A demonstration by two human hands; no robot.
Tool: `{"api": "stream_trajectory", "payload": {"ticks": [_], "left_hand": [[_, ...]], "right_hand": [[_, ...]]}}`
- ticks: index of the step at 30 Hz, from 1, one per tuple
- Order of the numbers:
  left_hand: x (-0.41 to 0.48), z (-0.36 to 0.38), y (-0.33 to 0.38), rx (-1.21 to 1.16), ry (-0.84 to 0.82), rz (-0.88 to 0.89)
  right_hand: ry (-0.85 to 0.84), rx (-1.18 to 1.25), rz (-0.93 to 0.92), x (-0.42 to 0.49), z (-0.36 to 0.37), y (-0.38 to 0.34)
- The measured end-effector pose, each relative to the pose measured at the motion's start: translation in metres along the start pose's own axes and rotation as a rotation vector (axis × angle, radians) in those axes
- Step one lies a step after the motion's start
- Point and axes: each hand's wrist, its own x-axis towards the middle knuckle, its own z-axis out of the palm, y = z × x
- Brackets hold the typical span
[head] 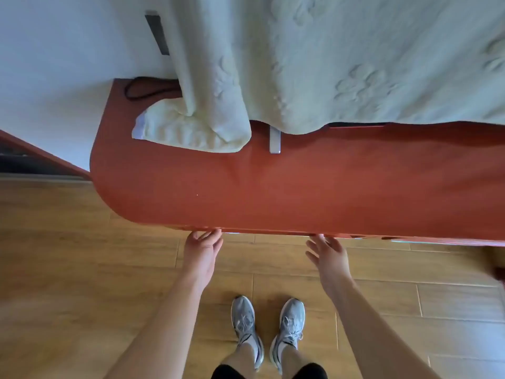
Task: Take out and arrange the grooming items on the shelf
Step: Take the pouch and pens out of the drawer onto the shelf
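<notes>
A red-brown shelf top [273,187] runs across the view, seen from above. My left hand [203,248] reaches to its front edge, fingertips at or under the lip. My right hand [329,254] does the same further right, fingers spread and relaxed. Neither hand holds anything. No grooming items are in view; whatever lies below the front edge is hidden by the top.
A pale green towel [300,64] hangs over the back of the shelf, one corner bunched on the top. A black cord [142,87] lies at the back left by the white wall. A grey bracket [274,139] stands under the towel. My feet stand on wooden floor [82,269].
</notes>
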Motion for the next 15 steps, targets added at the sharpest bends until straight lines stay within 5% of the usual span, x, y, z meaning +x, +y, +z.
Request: {"api": "stream_trajectory", "payload": {"ticks": [15], "left_hand": [[0.003, -0.023, -0.024, -0.191, 0.003, -0.043]], "right_hand": [[0.053, 0.33, 0.065, -0.019, 0.0, 0.017]]}}
